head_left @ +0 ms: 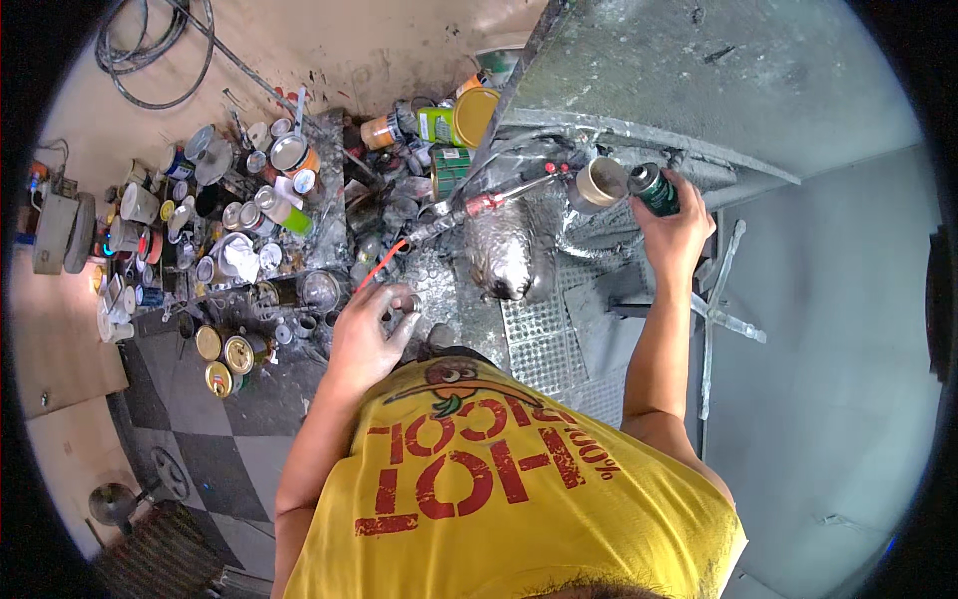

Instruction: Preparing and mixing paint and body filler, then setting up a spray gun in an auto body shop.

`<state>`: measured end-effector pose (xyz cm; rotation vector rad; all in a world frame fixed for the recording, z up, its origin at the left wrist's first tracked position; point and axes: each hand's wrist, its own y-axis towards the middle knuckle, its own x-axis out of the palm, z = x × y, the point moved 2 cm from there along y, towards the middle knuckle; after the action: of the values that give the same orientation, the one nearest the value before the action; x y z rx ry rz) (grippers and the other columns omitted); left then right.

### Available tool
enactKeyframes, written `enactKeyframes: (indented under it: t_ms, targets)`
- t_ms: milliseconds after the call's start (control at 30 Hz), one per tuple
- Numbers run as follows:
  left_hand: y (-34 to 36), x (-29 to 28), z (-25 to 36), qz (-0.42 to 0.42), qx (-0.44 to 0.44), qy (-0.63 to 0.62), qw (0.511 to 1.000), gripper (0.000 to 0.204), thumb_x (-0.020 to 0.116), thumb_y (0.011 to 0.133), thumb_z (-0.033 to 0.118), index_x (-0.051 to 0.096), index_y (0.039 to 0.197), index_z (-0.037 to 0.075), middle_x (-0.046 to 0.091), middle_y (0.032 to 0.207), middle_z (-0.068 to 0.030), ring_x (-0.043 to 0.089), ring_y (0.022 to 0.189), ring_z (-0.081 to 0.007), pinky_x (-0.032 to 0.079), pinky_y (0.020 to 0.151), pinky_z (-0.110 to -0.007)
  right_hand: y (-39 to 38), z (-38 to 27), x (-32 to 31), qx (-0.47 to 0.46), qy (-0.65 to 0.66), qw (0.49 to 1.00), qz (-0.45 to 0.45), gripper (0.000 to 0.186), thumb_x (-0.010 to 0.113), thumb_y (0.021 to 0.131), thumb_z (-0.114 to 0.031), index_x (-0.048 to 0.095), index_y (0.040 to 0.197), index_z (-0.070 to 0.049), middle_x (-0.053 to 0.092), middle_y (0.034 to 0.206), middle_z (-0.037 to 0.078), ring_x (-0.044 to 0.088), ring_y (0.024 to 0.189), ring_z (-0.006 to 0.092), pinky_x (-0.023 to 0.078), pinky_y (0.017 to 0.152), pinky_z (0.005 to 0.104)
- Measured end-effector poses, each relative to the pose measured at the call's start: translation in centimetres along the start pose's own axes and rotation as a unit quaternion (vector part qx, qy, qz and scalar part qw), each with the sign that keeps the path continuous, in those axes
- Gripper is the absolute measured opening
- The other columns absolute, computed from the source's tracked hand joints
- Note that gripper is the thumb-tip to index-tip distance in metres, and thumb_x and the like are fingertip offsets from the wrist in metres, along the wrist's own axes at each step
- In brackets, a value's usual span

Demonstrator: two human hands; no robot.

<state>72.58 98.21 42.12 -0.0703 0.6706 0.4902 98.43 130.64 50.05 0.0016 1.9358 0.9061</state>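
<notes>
My right hand is wrapped round a small dark green can, held tilted beside a beige cup. The can's top end is close to the cup's rim. Left of the cup lies a slim silver tool with red parts, joined to an orange hose. My left hand is below the hose's end, its fingers curled toward the thumb. A small round thing may sit at its fingertips; I cannot make it out. Between the hands stands a lumpy silver-coated form.
Paint-stained cans, jars and cups crowd a bench on the left. Several gold-lidded tins stand lower down. A large grey panel slants over the far right. Perforated metal grating lies below the silver form. A black cable hangs on the wall.
</notes>
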Motion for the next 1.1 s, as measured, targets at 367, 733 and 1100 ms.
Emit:
enactKeyframes:
  t_ms: [367,733,1100]
  targets:
    - [-0.5,0.4,-0.1,0.0,-0.004,-0.004,1.0,0.027,0.079,0.08,0.007,0.067,0.104,0.004,0.068,0.094,-0.0119,0.067,0.088,-0.0298,0.054,0.082,-0.039,-0.2,0.2,-0.2,0.016,-0.035,0.999,-0.02,0.056,0.086,0.065,-0.024,0.07,0.119,-0.015,0.069,0.114,0.007,0.063,0.111,0.0282,0.038,0.097,0.0425]
    - [0.2,0.2,1.0,-0.005,0.019,-0.024,1.0,0.027,0.078,0.083,0.007,0.068,0.108,0.002,0.07,0.095,-0.0116,0.069,0.086,-0.0222,0.054,0.075,-0.034,-0.6,0.4,-0.8,0.171,0.278,0.942,-0.078,0.052,0.089,0.077,-0.017,0.065,0.116,0.009,0.074,0.103,0.013,0.067,0.092,0.0121,0.054,0.081,0.0288]
    - [-0.4,-2.2,2.9,0.046,0.086,-0.037,0.995,0.032,0.079,0.083,0.015,0.07,0.112,0.006,0.07,0.101,-0.0119,0.068,0.093,-0.0314,0.055,0.083,-0.041,-13.6,-14.0,5.8,0.096,0.517,0.755,-0.391,0.061,0.09,0.068,-0.003,0.062,0.122,0.0,0.07,0.115,0.009,0.064,0.109,0.0185,0.048,0.1,0.0337]
